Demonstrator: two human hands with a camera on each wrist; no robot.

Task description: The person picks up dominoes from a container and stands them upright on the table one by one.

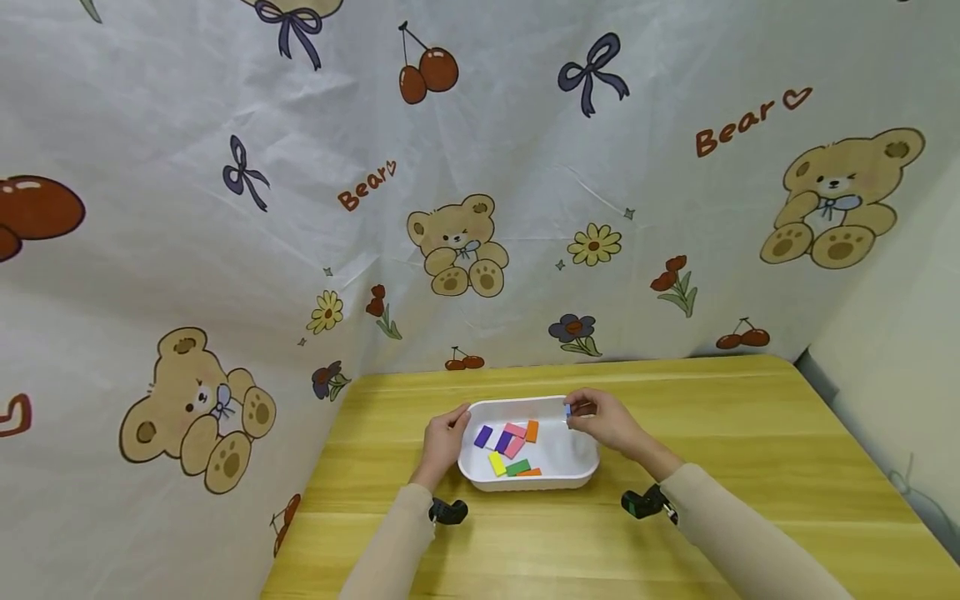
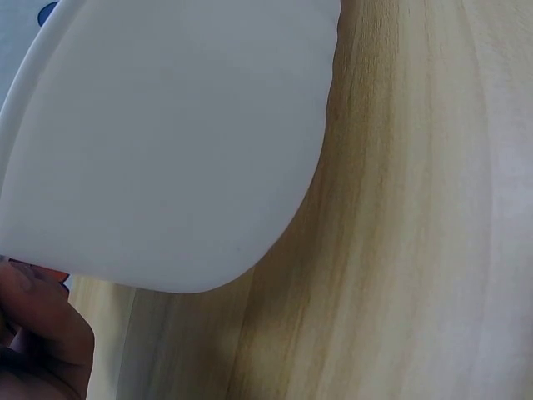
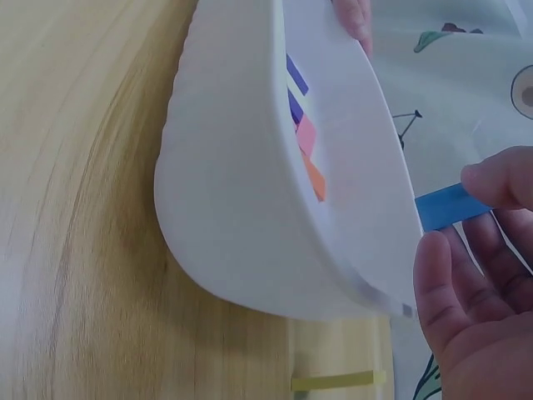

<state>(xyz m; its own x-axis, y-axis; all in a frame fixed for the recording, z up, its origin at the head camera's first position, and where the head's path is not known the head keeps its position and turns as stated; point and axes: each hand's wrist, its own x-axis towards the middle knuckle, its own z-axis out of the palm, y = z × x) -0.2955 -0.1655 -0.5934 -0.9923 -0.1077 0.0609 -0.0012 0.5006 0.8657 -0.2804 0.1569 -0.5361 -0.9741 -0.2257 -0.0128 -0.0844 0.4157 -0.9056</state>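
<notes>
- Tray (image 1: pixel 558 454), one: white, smooth, slightly glossy, probably plastic; oblong with rounded corners, flared rim, wavy lower edge. Stands on the worktop between the hands.
- Blue oblong block (image 3: pixel 454 207), one: flat-faced, straight-edged; at the tray's far right corner, by the rim. Whether it touches the rim cannot be told.
- Right hand (image 1: pixel 609 423): thumb and fingers pinch the blue block.
- Left hand (image 1: pixel 442 443): fingers grip the rim at the tray's left end.
- Purple oblong blocks (image 1: pixel 483 437), two: matt, crisp-edged; lying in the tray's left half, a pale piece (image 1: pixel 493 441) between them.
- Pink oblong blocks (image 1: pixel 514 447), two: matt; beside the inner purple one.
- Orange oblong blocks (image 1: pixel 532 431), two: one next to the pink pair, the other near the front wall, partly hidden.
- Yellow oblong block (image 1: pixel 497 464) and green oblong block (image 1: pixel 517 467), one each: side by side towards the front.
- Worktop (image 1: pixel 525 550): yellowish wood-grain surface, banded, softly reflective, rounded far corners.
- Hanging cloth (image 1: pixel 525 150): pale, creased, printed with bears, bows, cherries and flowers.
- Sleeves (image 1: pixel 750 521), a pair: plain beige fabric; black devices (image 1: pixel 450 512) at both wrists.
</notes>
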